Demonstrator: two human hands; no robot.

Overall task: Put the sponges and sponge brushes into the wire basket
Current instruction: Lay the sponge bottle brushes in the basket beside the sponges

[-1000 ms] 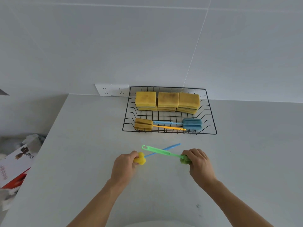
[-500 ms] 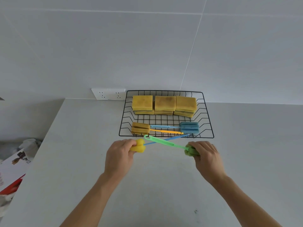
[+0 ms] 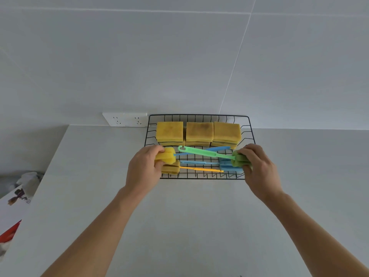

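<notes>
A black wire basket (image 3: 198,116) stands against the wall. Three stacks of yellow sponges (image 3: 198,131) fill its back row. At its front lie a brush with a yellow handle (image 3: 201,169) and a blue sponge brush (image 3: 227,168). My left hand (image 3: 143,169) grips the yellow sponge head (image 3: 165,155) of a brush with a blue handle, held over the basket's left side. My right hand (image 3: 257,168) grips the green sponge head (image 3: 239,159) of a green brush (image 3: 203,152) over the right side. The two handles cross above the basket.
A white double socket (image 3: 124,119) sits on the wall left of the basket. The grey counter (image 3: 189,226) ends at a left edge, beyond which lie a printed box (image 3: 14,206) and some crumpled wrapping.
Both hands have carried their brushes forward from the counter to above the basket. The crossed handles now hang over the basket's middle.
</notes>
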